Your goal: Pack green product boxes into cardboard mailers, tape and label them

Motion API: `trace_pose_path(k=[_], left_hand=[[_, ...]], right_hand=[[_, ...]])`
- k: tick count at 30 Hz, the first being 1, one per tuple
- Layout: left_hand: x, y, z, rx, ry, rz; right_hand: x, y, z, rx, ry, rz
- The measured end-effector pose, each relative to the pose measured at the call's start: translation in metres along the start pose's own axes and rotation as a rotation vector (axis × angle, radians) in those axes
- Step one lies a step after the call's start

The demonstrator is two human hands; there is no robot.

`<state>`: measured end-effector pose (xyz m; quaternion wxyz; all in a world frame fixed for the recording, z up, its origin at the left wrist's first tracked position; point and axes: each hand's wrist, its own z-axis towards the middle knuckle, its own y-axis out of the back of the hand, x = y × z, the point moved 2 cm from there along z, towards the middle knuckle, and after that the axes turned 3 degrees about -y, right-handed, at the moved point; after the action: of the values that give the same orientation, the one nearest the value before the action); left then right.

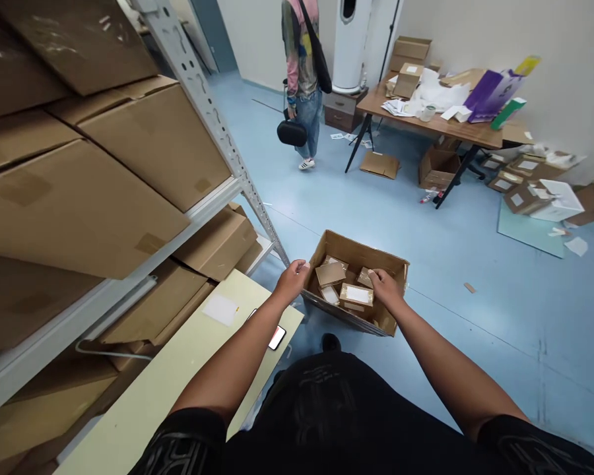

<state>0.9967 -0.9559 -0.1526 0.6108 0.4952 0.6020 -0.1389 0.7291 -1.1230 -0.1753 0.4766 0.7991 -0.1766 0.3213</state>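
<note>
An open cardboard box (389, 264) sits on the blue floor in front of me, holding several small brown parcels with white labels. My left hand (292, 278) grips the box's near left rim, fingers curled over the edge. My right hand (385, 287) reaches into the box, fingers closed around a small labelled parcel (357, 296). Another small parcel (330, 272) lies tilted between my hands.
A metal shelf (212, 125) stacked with big cartons stands at the left. A pale board (188, 356) with a phone (277, 337) lies below it. A person (301, 79) stands farther back by a cluttered wooden table (426, 119). Flattened boxes (534, 185) litter the right floor.
</note>
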Motion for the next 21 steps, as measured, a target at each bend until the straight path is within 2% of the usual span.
trace_pose_path(k=[5, 10, 16, 21], left_hand=[[0.022, 0.036, -0.023, -0.15, 0.077, -0.004], [0.059, 0.077, -0.071, -0.365, 0.223, -0.09], [0.111, 0.118, -0.165, -0.613, 0.382, -0.177], [0.16, 0.136, -0.258, -0.791, 0.433, -0.276]], right_hand=[[0.025, -0.039, 0.017, 0.163, 0.136, -0.046], [0.052, -0.1, 0.017, 0.368, 0.302, -0.162], [0.094, -0.17, -0.016, 0.593, 0.496, -0.197], [0.115, -0.219, -0.059, 0.714, 0.561, -0.218]])
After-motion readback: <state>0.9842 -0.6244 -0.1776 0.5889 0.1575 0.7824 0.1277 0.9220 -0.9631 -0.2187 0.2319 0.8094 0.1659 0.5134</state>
